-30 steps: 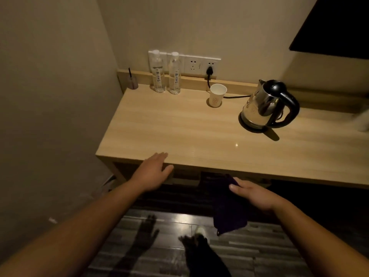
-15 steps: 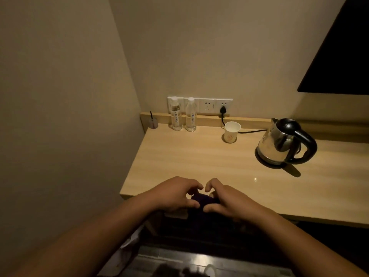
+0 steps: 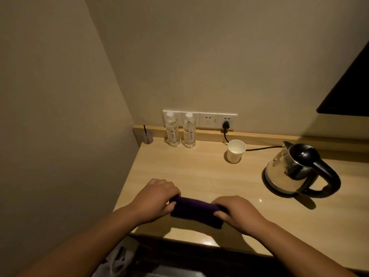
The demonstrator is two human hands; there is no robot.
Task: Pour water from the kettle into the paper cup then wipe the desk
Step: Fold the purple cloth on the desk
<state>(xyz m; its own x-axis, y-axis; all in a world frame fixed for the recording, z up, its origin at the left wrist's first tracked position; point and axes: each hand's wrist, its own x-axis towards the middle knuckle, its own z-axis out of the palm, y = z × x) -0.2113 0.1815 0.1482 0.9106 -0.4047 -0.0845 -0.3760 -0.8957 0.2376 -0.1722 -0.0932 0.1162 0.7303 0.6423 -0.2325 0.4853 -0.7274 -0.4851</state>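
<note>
A dark purple cloth (image 3: pixel 194 210), bunched into a short roll, lies on the wooden desk (image 3: pixel 199 172) near its front edge. My left hand (image 3: pixel 155 198) grips the cloth's left end and my right hand (image 3: pixel 237 213) grips its right end. A white paper cup (image 3: pixel 236 151) stands upright at the back of the desk. To its right, a steel kettle (image 3: pixel 287 172) with a black lid and handle sits on its base, handle pointing right.
Two clear water bottles (image 3: pixel 180 129) stand against the back ledge under a socket strip (image 3: pixel 209 120). The kettle's black cord (image 3: pixel 257 149) runs behind the cup. A small glass with a dark stick (image 3: pixel 147 136) sits in the left corner. A wall borders the desk's left side.
The cloth hung below the desk edge in my right hand; my left hand joined it, and both hands brought the cloth up onto the desk, spreading apart along it.
</note>
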